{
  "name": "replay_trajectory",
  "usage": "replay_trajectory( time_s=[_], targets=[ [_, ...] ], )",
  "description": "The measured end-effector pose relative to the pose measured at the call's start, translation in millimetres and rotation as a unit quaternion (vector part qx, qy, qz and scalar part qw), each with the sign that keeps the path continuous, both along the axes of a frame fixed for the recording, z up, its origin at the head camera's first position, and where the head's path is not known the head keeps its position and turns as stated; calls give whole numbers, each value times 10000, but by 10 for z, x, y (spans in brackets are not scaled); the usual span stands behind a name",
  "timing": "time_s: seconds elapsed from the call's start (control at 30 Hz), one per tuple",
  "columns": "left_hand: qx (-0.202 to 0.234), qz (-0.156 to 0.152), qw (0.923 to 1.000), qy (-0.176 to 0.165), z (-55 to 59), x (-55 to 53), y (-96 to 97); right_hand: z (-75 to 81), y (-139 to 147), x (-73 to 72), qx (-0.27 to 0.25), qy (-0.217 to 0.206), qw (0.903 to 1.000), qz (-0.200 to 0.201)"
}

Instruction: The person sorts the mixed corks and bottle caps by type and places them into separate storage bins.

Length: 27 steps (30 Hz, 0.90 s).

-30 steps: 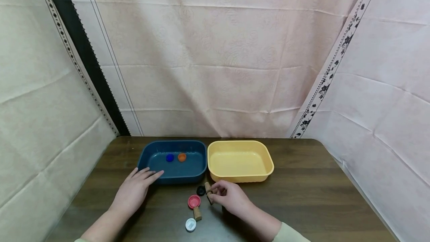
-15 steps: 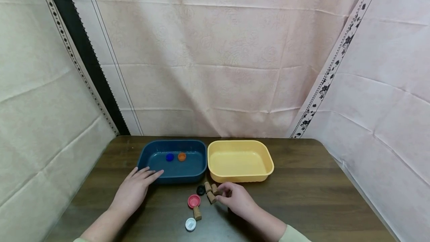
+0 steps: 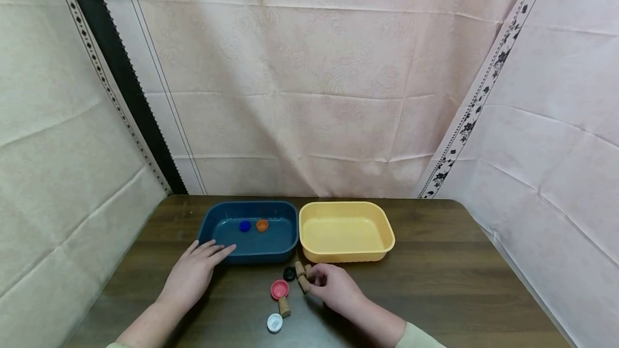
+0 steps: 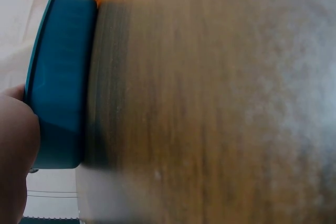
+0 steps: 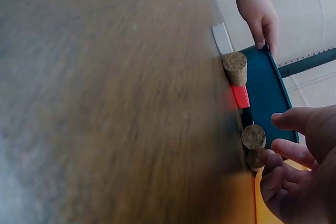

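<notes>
My left hand rests with straight, spread fingers on the near left rim of a blue tray. In the left wrist view, part of that hand lies against the tray's rim. My right hand is low over a cluster of cork stoppers, its thumb and index finger apart. In the right wrist view, thumb and index tips reach beside two corks, with the other fingers curled in. Another cork lies at the thumb tip; a third one behind it is partly covered by the fingers.
Left of the corks lie a black cap, a red cap, a single cork and a white cap. A blue cap and an orange cap sit in the blue tray. A yellow tray adjoins it.
My right hand has shifted right, exposing a third cork beside the other two, then come back left, partly covering it. My left hand has stayed in place.
</notes>
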<state>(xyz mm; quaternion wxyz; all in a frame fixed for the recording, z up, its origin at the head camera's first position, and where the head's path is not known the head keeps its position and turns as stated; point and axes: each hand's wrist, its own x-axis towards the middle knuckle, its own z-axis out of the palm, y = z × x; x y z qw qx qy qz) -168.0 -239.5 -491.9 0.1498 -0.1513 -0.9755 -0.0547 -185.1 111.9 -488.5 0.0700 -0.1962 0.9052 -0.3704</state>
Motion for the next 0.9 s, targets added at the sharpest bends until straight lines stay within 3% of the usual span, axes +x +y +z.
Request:
replay_trajectory(
  time_s=[0.17, 0.9],
  targets=[
    [20, -23, 10000, 16, -1, -1, -1, -9, -45, -8, 248, 226, 9994, 13],
    [27, -14, 10000, 31, 13, 10, 15, -3, -148, -25, 1088, 495, 9928, 70]
  ],
)
